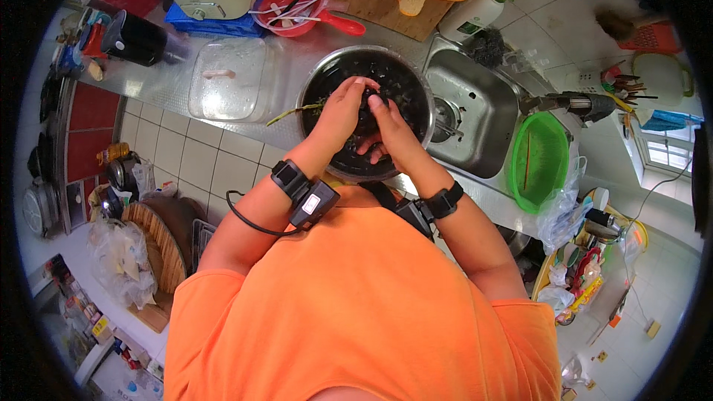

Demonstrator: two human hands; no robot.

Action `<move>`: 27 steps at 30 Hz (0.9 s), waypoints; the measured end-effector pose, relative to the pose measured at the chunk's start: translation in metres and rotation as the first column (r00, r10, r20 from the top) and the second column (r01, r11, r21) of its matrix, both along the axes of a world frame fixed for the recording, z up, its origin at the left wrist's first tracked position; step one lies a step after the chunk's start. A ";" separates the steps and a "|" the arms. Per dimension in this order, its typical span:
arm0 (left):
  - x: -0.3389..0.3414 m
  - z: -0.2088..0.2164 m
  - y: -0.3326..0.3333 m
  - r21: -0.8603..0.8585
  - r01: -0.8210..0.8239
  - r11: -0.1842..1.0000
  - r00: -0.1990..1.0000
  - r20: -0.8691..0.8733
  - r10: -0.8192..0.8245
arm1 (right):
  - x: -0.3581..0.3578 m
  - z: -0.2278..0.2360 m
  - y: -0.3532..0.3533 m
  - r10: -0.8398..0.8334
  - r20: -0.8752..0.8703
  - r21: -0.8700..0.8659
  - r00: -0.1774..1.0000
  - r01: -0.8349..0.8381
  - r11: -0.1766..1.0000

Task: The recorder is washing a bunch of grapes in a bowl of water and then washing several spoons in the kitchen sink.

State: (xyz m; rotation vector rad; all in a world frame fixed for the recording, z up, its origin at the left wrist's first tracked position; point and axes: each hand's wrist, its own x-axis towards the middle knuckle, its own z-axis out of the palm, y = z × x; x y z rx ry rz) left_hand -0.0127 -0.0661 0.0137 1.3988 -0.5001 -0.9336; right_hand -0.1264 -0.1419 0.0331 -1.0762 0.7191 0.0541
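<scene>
Over the steel bowl (pixel 428 108), the left hand (pixel 343 110) and right hand (pixel 396 134) curl close around dark pieces (pixel 365 101), though I cannot tell whether either pinches any.

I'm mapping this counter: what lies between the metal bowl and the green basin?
In the head view, the steel sink separates the metal bowl and green plastic basin.

Left hand (pixel 340 113) over metal bowl (pixel 428 93) – back up, fingers together, tips toward bowl's middle. Right hand (pixel 395 132) also over bowl – thumb side up close to left fingertips, lower fingers curled inward. Grip state unclear, both. Left forearm (pixel 252 226) slants in from bowl's near left, right forearm (pixel 475 234) from near right. Elbows bent, wide of bowl.
</scene>
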 end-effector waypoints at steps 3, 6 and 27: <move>-0.005 -0.004 0.000 0.068 0.034 0.997 0.990 -0.139 -0.024 | 0.002 0.004 0.003 -0.011 -0.072 -0.187 0.997 -0.003 0.982; -0.019 -0.006 0.000 0.062 0.139 0.988 0.950 0.274 -0.150 | 0.003 -0.007 -0.013 -0.111 -0.131 -0.203 0.985 0.084 0.976; -0.005 0.022 0.003 0.289 -0.004 0.957 0.829 -0.535 0.165 | 0.011 -0.008 -0.016 0.124 0.112 -0.969 0.986 0.081 0.232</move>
